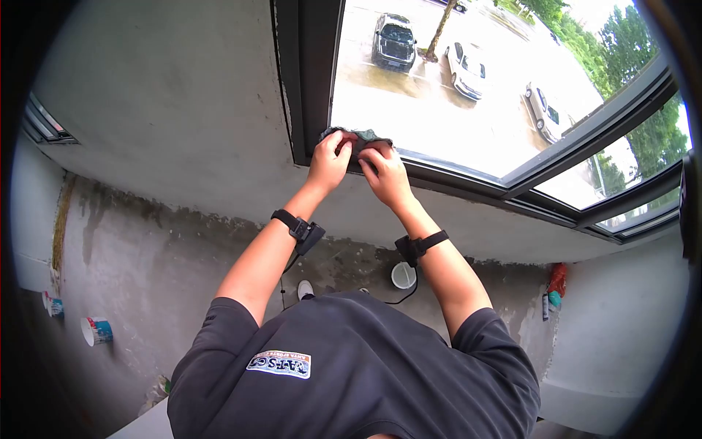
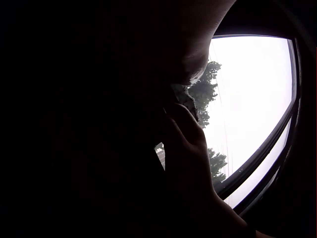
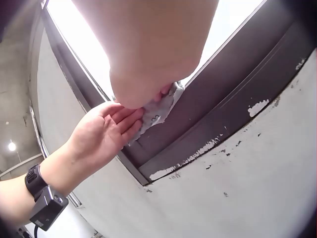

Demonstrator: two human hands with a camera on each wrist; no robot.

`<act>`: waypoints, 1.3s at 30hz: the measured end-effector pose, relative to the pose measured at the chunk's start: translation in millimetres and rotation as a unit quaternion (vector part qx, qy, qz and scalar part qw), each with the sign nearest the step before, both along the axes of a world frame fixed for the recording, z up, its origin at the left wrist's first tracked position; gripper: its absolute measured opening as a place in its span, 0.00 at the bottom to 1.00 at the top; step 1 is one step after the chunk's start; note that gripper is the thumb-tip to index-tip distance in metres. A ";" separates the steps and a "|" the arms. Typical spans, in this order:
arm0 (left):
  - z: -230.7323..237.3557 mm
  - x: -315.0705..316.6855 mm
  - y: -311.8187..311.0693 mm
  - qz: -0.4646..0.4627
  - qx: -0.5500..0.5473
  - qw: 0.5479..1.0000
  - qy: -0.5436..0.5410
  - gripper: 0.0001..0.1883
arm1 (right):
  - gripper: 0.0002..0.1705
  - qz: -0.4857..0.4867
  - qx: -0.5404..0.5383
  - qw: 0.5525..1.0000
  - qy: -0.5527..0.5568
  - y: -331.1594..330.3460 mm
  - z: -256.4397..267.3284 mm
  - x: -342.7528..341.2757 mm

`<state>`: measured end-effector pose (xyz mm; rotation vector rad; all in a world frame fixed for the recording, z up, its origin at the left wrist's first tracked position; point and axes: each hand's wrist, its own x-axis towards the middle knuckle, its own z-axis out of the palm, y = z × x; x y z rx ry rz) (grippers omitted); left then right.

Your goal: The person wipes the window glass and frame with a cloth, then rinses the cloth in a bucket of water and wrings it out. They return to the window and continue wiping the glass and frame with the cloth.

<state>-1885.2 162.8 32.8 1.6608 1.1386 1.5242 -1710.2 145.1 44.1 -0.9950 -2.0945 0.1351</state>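
A grey-green cloth (image 1: 369, 135) lies bunched at the lower corner of the dark window frame (image 1: 311, 110). My left hand (image 1: 329, 162) grips its left part and my right hand (image 1: 387, 174) pinches the part beside it, thumbs toward each other. From the right wrist, the cloth (image 3: 161, 110) hangs against the frame; the left hand (image 3: 101, 133) shows its palm with bent fingers on it, and the right hand (image 3: 143, 87) covers part of it. The left wrist view is very dark: a hand (image 2: 188, 144) touches the cloth (image 2: 187, 99).
Outside the glass (image 1: 409, 121) are parked cars and trees. A pale wall (image 1: 183, 95) runs beside and below the frame. On the wet-stained floor stand a white bucket (image 1: 403, 276) and a paint bucket (image 1: 96, 331); a red bag (image 1: 559, 278) lies by the right wall.
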 end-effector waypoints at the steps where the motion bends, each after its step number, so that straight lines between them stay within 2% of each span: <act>1: -0.3 -1.0 0.4 -0.005 0.007 1.000 0.012 0.08 | 0.17 0.001 -0.001 1.000 -0.002 1.2 -2.2 1.2; 3: 0.7 -2.0 -0.7 -0.002 0.023 0.999 0.037 0.09 | 0.15 -0.011 0.055 0.996 -0.076 1.2 -2.8 2.3; 4: 2.7 -2.0 -2.2 -0.001 0.039 0.997 0.064 0.09 | 0.15 -0.010 0.055 0.996 -0.076 1.9 -0.2 2.9; 9: 30.9 -2.0 1.5 -0.032 0.040 0.998 0.040 0.11 | 0.15 -0.041 0.119 0.977 -0.172 11.4 41.9 4.7; 13: 101.3 -2.9 14.4 -0.069 0.072 0.995 -0.019 0.12 | 0.14 -0.058 0.175 0.977 -0.105 18.8 117.9 -6.5; 15: 141.2 -3.7 17.5 -0.085 0.112 0.990 -0.014 0.14 | 0.13 -0.065 0.208 0.974 -0.068 21.7 152.0 -7.5; 17: 158.7 -6.5 19.0 -0.118 0.098 0.987 -0.037 0.15 | 0.13 -0.066 0.173 0.981 -0.056 21.8 164.3 -6.5; 19: 146.5 -8.7 14.6 -0.108 0.108 0.988 -0.026 0.16 | 0.15 -0.083 0.201 0.975 -0.054 15.8 154.7 -10.8; 20: 131.1 -8.4 10.7 -0.122 0.081 0.988 -0.039 0.17 | 0.17 -0.081 0.180 0.978 -0.063 12.5 142.1 -8.2; 23: 71.4 -7.6 6.1 -0.136 0.003 0.989 -0.050 0.16 | 0.21 -0.058 0.100 0.991 -0.069 7.9 72.7 0.3; 26: 16.2 -0.4 3.8 -0.118 -0.010 0.993 0.021 0.15 | 0.25 -0.062 0.070 0.991 -0.092 -3.3 17.4 11.2; 29: 2.9 1.7 4.2 -0.110 -0.019 0.992 0.058 0.14 | 0.25 -0.061 0.051 0.993 -0.092 -7.8 -8.1 14.7; 33: -4.0 4.2 -1.4 -0.080 0.000 0.988 0.129 0.13 | 0.25 -0.061 0.060 0.991 -0.105 -9.5 -11.0 17.5; 39: 17.8 4.4 4.0 -0.092 0.019 0.989 0.110 0.13 | 0.25 -0.058 0.092 0.986 -0.129 -0.2 15.2 17.4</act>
